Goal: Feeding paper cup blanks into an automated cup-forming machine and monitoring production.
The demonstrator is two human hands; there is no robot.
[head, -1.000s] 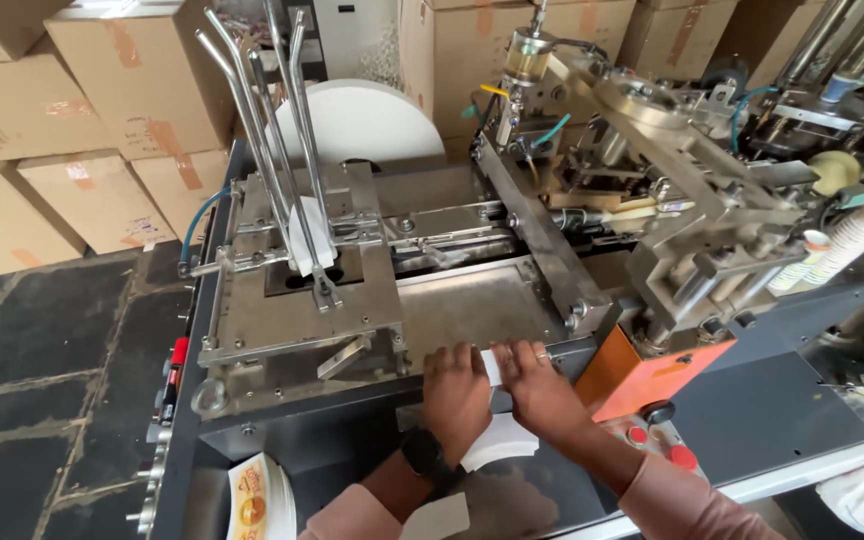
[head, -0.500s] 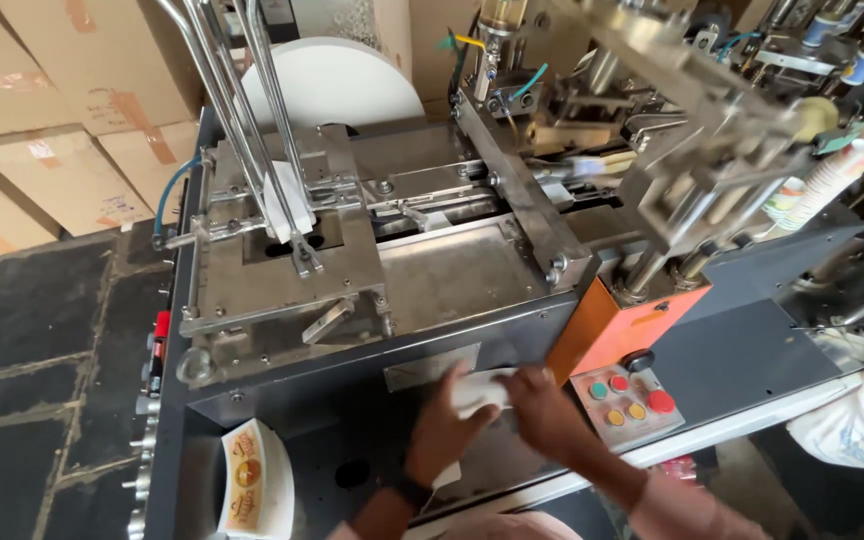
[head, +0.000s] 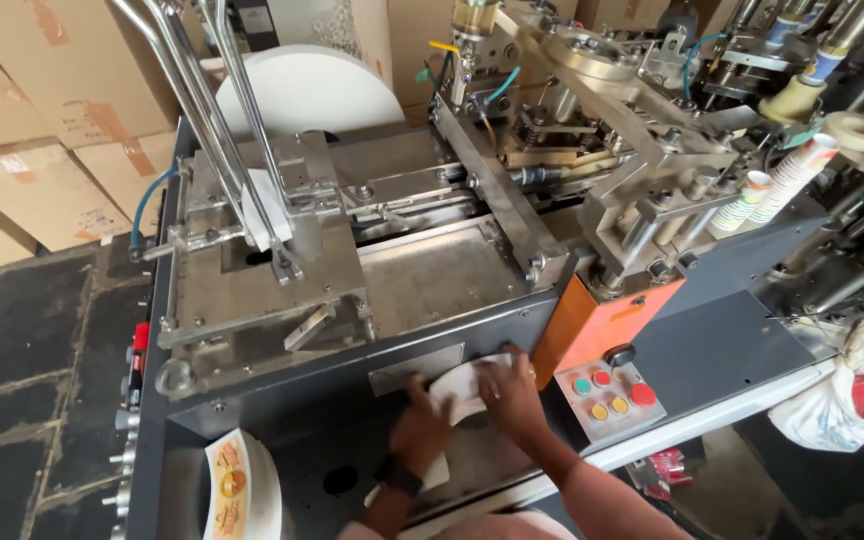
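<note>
Both hands have dropped from the steel deck to the machine's dark front panel [head: 282, 420], and the view has slid lower with them. My left hand [head: 420, 432] and right hand [head: 512, 392] are clamped on a stack of white paper blanks [head: 460, 385], fingers curled round its edges. The button box [head: 612, 392] sits just right of my right fingers, the printed blanks [head: 237, 490] lower left. Open room is only below.
</note>
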